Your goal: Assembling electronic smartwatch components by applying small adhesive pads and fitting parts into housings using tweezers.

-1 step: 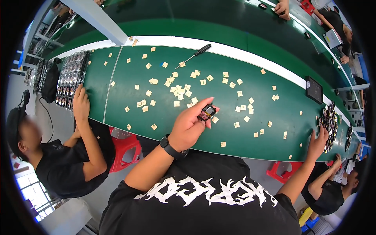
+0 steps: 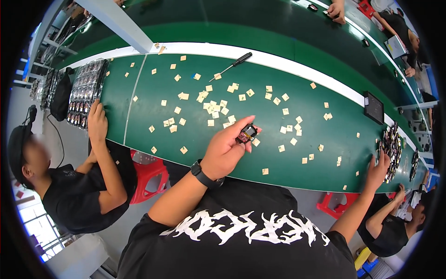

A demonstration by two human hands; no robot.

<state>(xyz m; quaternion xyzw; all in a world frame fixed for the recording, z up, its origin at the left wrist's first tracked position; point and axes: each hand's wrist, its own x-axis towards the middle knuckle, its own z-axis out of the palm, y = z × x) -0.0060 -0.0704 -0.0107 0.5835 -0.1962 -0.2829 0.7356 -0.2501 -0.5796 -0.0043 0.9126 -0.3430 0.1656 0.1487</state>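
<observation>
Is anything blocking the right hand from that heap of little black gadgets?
Nothing visible does. The right hand is at the left edge of the heap of small, shiny black gadgets on the smooth green table; whether it touches them, I can't tell.

Can see a screwdriver (image 2: 242, 58) aslant by the white ledge (image 2: 200, 48) — a black tray (image 2: 373, 108) farther right along it — plus a grey post (image 2: 121, 24), red stools (image 2: 145, 174).
</observation>
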